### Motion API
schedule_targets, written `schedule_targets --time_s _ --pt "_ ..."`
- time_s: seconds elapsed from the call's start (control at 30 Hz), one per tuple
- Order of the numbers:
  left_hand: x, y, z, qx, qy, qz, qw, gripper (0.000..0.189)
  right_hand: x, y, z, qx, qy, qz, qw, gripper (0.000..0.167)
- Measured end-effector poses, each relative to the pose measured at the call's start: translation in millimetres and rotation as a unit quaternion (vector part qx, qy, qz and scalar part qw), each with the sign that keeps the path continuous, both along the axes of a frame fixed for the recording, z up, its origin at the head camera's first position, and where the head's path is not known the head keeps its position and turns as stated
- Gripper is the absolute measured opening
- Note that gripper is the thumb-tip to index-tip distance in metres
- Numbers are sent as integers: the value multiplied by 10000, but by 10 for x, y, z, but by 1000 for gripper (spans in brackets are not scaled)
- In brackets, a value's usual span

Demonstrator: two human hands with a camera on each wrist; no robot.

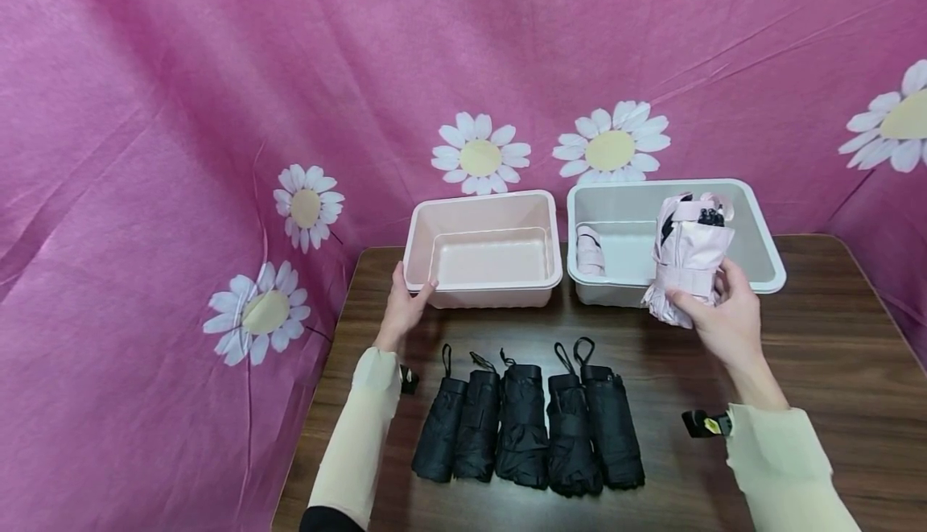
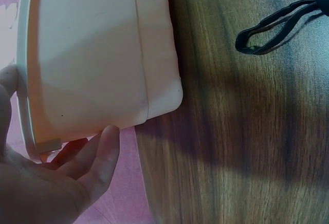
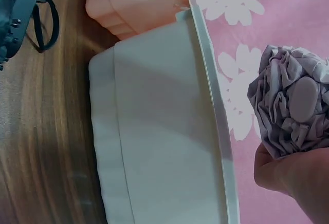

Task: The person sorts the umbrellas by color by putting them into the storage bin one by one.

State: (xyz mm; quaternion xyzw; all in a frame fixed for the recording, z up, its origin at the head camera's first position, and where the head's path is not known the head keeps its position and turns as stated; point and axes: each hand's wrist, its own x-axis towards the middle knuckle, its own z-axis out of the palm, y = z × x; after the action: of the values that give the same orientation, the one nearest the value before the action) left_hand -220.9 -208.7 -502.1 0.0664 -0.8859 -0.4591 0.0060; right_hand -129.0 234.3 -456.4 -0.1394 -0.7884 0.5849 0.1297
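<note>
My right hand (image 1: 727,315) grips a folded pale pink umbrella (image 1: 688,254) over the front right part of the light grey bin (image 1: 764,254). Dark metal parts show at the umbrella's upper end. In the right wrist view its gathered cloth (image 3: 275,98) surrounds an oval tip (image 3: 303,99). Another pale pink folded umbrella (image 1: 590,252) lies inside the grey bin at its left end. My left hand (image 1: 403,307) holds the front left corner of the pale pink bin (image 1: 492,297), thumb at the rim and fingers (image 2: 105,149) bent along the outside.
Several black folded umbrellas (image 1: 523,427) lie side by side on the wooden table (image 1: 818,355), nearer to me than the bins, their wrist loops pointing away. A pink cloth (image 1: 405,73) with daisies hangs behind the bins and along the left side.
</note>
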Motion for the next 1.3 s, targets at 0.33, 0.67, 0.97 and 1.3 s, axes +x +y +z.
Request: schedule_targets --time_s 0.33,0.67,0.97,1.3 --pt "-14 -17 -5 -56 -69 -40 10000 86 -211 -4 25 -209 -552 -509 9970 72" --pt "-34 -22 -23 -92 -46 -49 9999 85 -403 -14 44 -1344 -622 -601 9871 79" --pt "-14 -8 -6 -116 -76 -63 9999 88 -498 -5 38 -1803 -601 -693 9793 80" --pt "-6 -9 -11 -78 -33 -61 9999 86 -603 -7 -34 -1634 -580 -565 9832 77"
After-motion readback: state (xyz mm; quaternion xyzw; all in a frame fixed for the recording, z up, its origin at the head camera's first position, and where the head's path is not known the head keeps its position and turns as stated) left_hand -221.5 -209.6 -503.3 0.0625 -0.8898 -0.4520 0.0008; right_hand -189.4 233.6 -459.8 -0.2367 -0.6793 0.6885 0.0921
